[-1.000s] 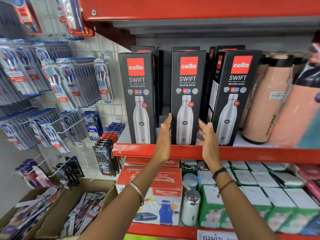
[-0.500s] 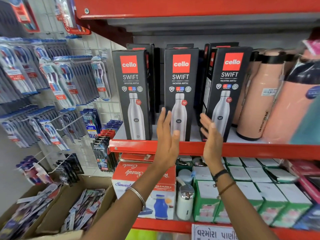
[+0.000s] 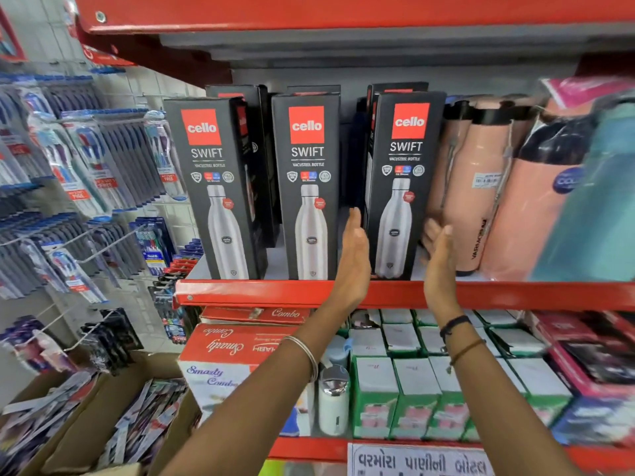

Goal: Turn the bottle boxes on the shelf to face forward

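flat open left hand (image 3: pixel 354 255) and right hand (image 3: pixel 438 259) flanking tall matte-black cardboard box (image 3: pixel 400 183), no grip closed

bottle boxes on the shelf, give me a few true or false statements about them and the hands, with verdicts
1. Three black bottle boxes stand in the front row: left box, middle box, right box. True.
2. The hands are on either side of the middle box. False: the left hand and right hand flank the right box.
3. Peach flasks stand to the right of the boxes. True.
4. The right hand holds a box lifted off the red shelf. False: both hands are open and flat, and all three boxes stand on the shelf.
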{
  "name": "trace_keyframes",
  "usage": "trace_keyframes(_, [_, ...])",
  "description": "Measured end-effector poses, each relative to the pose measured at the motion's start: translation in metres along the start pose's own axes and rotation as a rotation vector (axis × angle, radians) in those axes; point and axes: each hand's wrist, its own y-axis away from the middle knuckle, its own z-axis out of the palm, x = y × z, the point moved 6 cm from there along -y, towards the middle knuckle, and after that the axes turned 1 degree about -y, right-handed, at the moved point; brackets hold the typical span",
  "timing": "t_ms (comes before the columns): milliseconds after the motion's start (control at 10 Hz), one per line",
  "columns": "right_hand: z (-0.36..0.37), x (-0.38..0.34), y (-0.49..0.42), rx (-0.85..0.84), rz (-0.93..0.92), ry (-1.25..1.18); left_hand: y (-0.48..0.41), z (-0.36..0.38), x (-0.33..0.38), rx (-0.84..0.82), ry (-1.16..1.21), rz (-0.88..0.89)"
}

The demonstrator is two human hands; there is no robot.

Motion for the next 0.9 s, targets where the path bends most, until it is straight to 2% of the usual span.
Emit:
trace_keyframes(200, [-0.004,0.000,-0.005,-0.049,0.074,-0.065,-0.001,0.008,0.002,-0.007,0.202,-0.105])
trace_keyframes(700, [-0.018,-0.003,0.015,-0.061,0.100,-0.045,0.021,0.007,0.006,-0.004,0.158,-0.112])
trace_keyframes(800, [-0.018,-0.008,0.017,-0.032,0.016,-0.008,0.023,0.003,0.013,-0.008,0.172,-0.079])
trace_keyframes(900, [-0.020,-0.033,0.025,0.071,-0.223,0.080,0.021,-0.006,0.033,-0.003,0.134,0.052])
